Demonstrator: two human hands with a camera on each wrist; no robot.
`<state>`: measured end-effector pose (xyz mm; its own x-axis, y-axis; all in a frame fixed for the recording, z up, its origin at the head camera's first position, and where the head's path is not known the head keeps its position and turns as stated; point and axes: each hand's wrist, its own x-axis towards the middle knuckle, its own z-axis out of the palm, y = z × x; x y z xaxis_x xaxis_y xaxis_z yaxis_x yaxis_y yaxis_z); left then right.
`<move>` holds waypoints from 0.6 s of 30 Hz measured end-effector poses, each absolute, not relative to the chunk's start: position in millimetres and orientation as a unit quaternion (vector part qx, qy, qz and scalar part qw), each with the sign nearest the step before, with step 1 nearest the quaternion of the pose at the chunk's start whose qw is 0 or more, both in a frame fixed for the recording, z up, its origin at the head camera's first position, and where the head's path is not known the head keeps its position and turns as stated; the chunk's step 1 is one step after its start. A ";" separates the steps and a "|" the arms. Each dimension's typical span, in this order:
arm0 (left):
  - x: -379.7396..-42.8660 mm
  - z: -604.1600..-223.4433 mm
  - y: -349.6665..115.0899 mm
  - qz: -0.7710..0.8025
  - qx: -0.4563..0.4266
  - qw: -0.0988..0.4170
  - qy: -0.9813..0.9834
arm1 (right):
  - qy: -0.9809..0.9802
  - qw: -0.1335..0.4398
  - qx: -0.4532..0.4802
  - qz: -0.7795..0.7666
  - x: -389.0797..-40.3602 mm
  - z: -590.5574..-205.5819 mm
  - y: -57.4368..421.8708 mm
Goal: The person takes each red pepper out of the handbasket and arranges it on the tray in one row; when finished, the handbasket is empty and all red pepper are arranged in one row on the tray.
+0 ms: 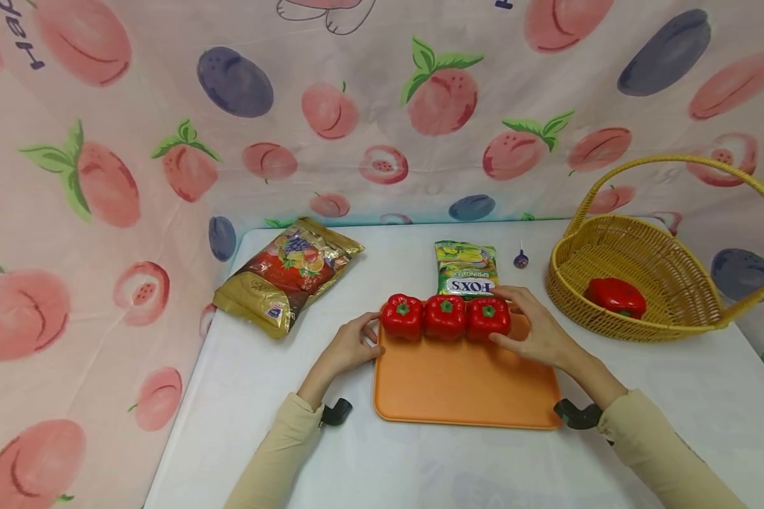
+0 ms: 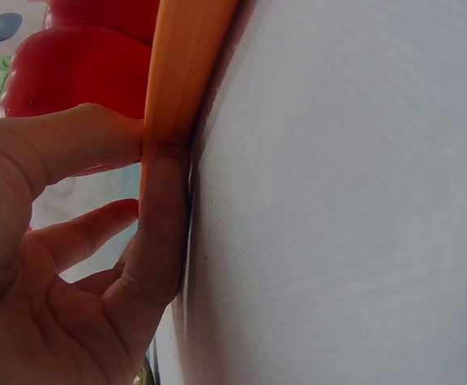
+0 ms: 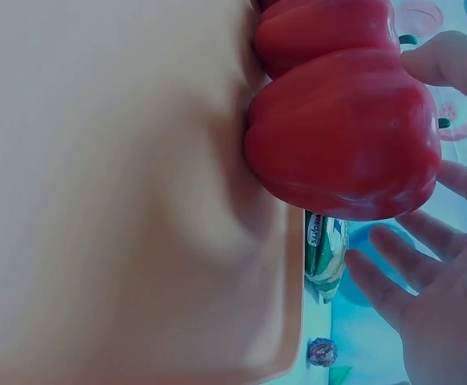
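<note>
Three red bell peppers stand in a row along the far edge of an orange tray [image 1: 465, 389]: a left one [image 1: 402, 318], a middle one [image 1: 444, 319] and a right one [image 1: 487, 322]. My left hand [image 1: 350, 345] pinches the tray's left rim [image 2: 187, 64] between thumb and fingers, beside the left pepper. Around the right pepper, seen large in the right wrist view [image 3: 342, 132], my right hand [image 1: 537, 329] is spread, its thumb at the near side and its fingers loosely extended beyond it.
A yellow wicker basket [image 1: 637, 233] with another red pepper [image 1: 616, 297] inside stands at the right. Behind the tray lie a green FOX'S candy bag [image 1: 466, 265] and a lollipop [image 1: 521, 259]. A gold and red snack bag [image 1: 289, 276] lies at the back left.
</note>
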<state>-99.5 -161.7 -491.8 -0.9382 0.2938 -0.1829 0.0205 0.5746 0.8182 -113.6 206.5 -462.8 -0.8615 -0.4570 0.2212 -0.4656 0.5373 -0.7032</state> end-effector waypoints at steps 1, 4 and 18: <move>-99.5 -491.7 -161.6 0.452 0.090 0.151 0.875 | -0.877 0.005 0.263 0.403 -113.5 -462.8 206.6; -99.7 -491.8 -161.3 0.451 0.090 0.153 0.875 | -0.876 0.006 0.263 0.404 -113.5 -462.2 206.9; -99.0 -492.3 -161.8 0.450 0.096 0.148 0.875 | -0.876 0.014 0.257 0.409 -115.1 -456.7 211.8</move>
<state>-99.0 -161.8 -492.3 -0.9377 0.3012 -0.1734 0.0343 0.5766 0.8163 -115.1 211.8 -456.7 -0.8675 -0.4386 0.2348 -0.4616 0.5335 -0.7088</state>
